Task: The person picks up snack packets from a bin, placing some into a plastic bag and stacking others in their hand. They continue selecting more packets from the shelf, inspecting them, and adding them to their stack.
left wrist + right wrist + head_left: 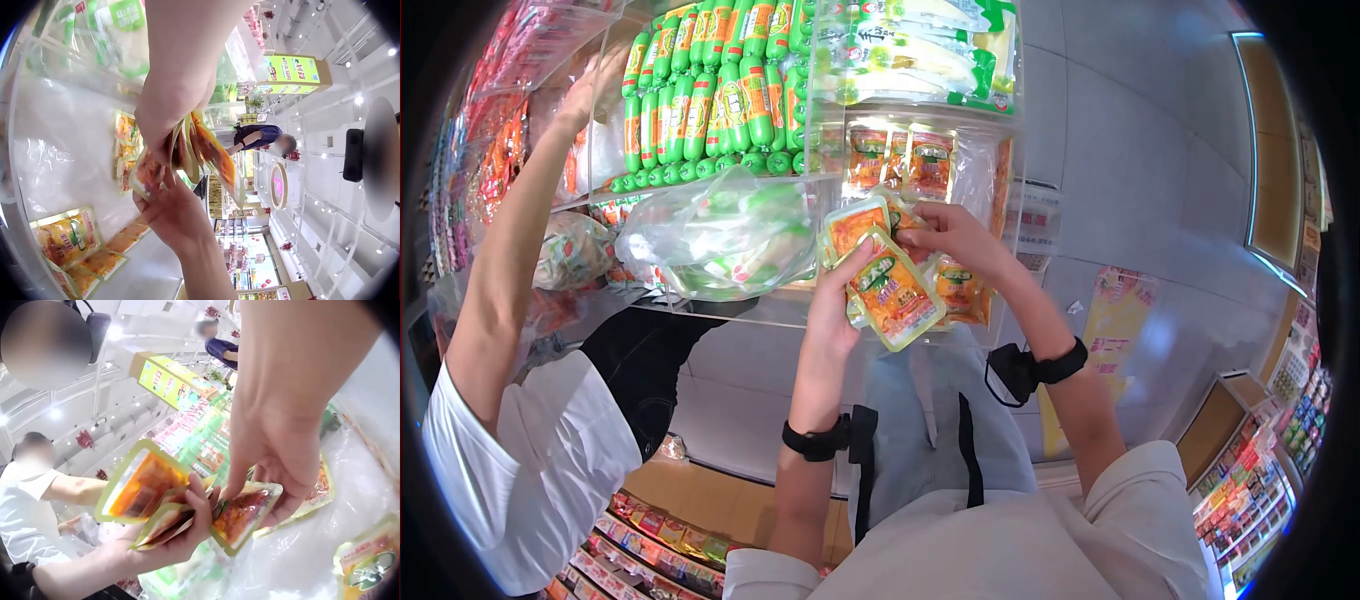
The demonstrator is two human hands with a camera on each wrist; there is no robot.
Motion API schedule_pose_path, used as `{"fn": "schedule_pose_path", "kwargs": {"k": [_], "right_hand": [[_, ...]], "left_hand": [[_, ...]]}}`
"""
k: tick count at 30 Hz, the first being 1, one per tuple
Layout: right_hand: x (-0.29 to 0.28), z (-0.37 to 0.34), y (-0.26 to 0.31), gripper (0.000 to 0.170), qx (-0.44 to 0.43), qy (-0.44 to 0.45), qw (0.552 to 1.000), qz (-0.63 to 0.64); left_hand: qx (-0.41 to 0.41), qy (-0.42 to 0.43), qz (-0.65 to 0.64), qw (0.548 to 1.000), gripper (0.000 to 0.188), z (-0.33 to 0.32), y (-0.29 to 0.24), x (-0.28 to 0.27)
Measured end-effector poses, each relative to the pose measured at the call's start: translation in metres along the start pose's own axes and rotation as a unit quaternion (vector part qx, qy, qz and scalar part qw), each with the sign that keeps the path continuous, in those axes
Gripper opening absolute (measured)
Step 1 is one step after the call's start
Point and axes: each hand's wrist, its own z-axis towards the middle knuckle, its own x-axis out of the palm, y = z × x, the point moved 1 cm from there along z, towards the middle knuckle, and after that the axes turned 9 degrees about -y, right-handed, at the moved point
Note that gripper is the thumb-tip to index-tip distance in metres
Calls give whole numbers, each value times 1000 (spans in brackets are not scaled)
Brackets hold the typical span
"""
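Several flat orange-and-gold snack pouches (897, 300) are fanned out in my left hand (835, 305), its thumb lying across the front of them. My right hand (962, 238) meets the bunch from the other side and pinches one pouch (240, 522) by its edge, as the right wrist view shows. In the left wrist view, the right hand's fingers (164, 194) overlap the pouches beside the left hand. Both hands are over a clear-walled bin (832, 150), where similar pouches (928, 165) lie at the far end and others (962, 292) at the near end.
Green-wrapped sausages (705, 100) fill the neighbouring bin, and white-and-green packs (910, 60) lie beyond mine. A filled plastic bag (720, 235) sits left of my hands. Another person's arm (510, 245) reaches into the display at left. Grey floor (1115, 150) lies to the right.
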Motion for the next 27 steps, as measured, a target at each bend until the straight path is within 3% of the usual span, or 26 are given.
{"fn": "schedule_pose_path", "kwargs": {"k": [2,4,6,9,12,13,16,19,22,27], "right_hand": [[2,-5,0,30,-6,-8,1000,27],[-9,2,-13,29,-14,-170,985,31],[-26,14,-29,31,-4,-343,939,9],[-29,29,-39,29,-55,-460,872,-159],[-22,37,-32,28,-71,-508,829,-225],[-20,37,-25,30,-40,-492,843,-213],[-12,35,-18,38,-108,-497,775,-375],[-5,29,-14,47,-266,-404,731,-481],[-15,41,-31,57,-347,-297,719,-523],[-22,47,-42,56,-320,-301,713,-547]], "left_hand": [[4,6,29,1000,37,3,-6,10],[57,-34,83,994,35,11,-9,20],[114,-57,151,980,34,29,-9,19],[132,-77,169,974,31,55,-3,16],[124,-94,189,970,27,66,1,17],[125,-101,194,968,27,65,0,22],[138,-112,204,963,26,65,1,29],[131,-112,225,959,26,66,-3,34],[86,-92,238,963,28,74,-9,31],[32,-61,224,972,30,91,-10,16]]}}
